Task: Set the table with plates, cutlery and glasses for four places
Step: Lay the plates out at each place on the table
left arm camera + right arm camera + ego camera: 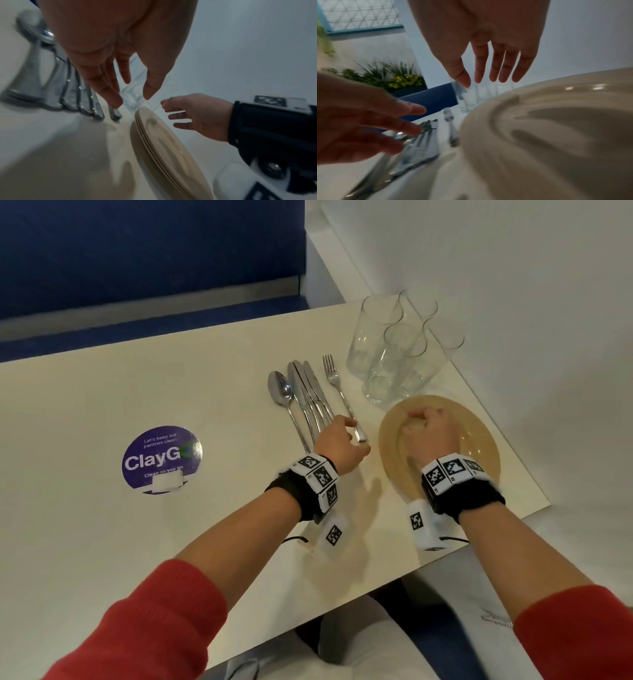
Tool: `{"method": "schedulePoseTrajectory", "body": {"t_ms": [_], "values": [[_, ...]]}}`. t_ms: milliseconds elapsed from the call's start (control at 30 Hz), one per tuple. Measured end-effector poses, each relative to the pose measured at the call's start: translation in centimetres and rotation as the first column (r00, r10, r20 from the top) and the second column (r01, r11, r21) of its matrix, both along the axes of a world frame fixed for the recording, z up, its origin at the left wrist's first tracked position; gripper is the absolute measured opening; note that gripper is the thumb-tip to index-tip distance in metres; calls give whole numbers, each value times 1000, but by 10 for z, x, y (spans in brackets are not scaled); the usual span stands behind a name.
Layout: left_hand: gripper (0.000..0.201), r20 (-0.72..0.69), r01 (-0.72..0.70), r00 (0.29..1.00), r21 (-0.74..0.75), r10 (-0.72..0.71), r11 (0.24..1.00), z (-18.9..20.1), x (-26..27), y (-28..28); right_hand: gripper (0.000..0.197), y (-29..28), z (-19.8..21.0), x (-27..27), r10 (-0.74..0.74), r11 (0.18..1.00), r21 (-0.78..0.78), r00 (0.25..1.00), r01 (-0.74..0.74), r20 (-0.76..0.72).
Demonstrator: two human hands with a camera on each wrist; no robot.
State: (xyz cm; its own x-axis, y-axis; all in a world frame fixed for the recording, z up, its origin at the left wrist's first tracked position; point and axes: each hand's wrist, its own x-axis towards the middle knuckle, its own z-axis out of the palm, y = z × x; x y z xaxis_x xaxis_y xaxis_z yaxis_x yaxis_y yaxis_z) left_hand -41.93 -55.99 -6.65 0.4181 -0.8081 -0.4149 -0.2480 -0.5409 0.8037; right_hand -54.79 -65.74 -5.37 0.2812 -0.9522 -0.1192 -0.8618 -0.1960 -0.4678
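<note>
Both hands hover with loose fingers over the unset tableware at the table's right end.

The left hand [337, 445], fingers relaxed and gripping nothing, hangs just above the near handle ends of the steel cutlery: a spoon [281, 392], a bunch of knives [308, 392] and a lone fork [337, 386] lying side by side on the cream-white table [137, 392]. The right hand [428, 429], fingers straight and apart, holds nothing over the stack of round beige plates [164, 146] at the right edge. Four clear drinking glasses [394, 354] stand clustered just beyond the plates in the far right corner. A round purple sticker [161, 458] lies well to the left.
</note>
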Motion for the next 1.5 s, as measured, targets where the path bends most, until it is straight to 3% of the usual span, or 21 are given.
{"method": "schedulePoseTrajectory", "body": {"t_ms": [167, 267, 400, 533, 667, 733, 833, 933, 1067, 1267, 1400, 1500], "values": [[65, -16, 26, 1000, 121, -24, 992, -8, -39, -22, 54, -42, -13, -55, -185, 982, 13, 965, 191, -187], [70, -38, -10, 999, 178, 17, 984, -15, -54, -33, 64, -58, -23, -73, -250, 957, 92, 941, 277, -229], [61, -68, -63, 995, 200, 78, 978, -18, -64, -33, 64, -59, -31, -80, -303, 925, 185, 938, 332, -166], [53, -63, -165, 982, 196, 181, 967, -16, -56, -21, 58, -48, -34, -80, -303, 942, 125, 950, 311, -74], [44, -93, -315, 944, 22, 316, 949, -7, -37, 7, 53, -26, -25, -61, -245, 962, 141, 967, 233, 75], [37, -162, -427, 896, -68, 413, 902, -2, -21, 23, 50, -12, -18, -40, -178, 976, 149, 976, 159, 128], [41, -364, -621, 752, -109, 550, 776, 5, 12, 52, 44, 15, -7, 1, -105, 984, 161, 972, 72, 208], [42, -542, -714, 620, -88, 567, 695, 7, 48, 94, 42, 45, 0, 43, -29, 985, 171, 961, -19, 275], [45, -657, -774, 515, -80, 551, 629, 6, 97, 162, 47, 98, 9, 97, 25, 971, 216, 946, -99, 324], [30, -577, -817, 510, -93, 638, 569, 1, 165, 266, 32, 169, 4, 157, 167, 947, 219, 944, -233, 283], [44, -484, -834, 518, -100, 706, 543, -4, 193, 316, 27, 196, -5, 173, 108, 951, 238, 933, -198, 344], [40, -353, -862, 503, -138, 789, 488, -12, 211, 342, 29, 203, -10, 173, 71, 961, 224, 928, -162, 366]]}}
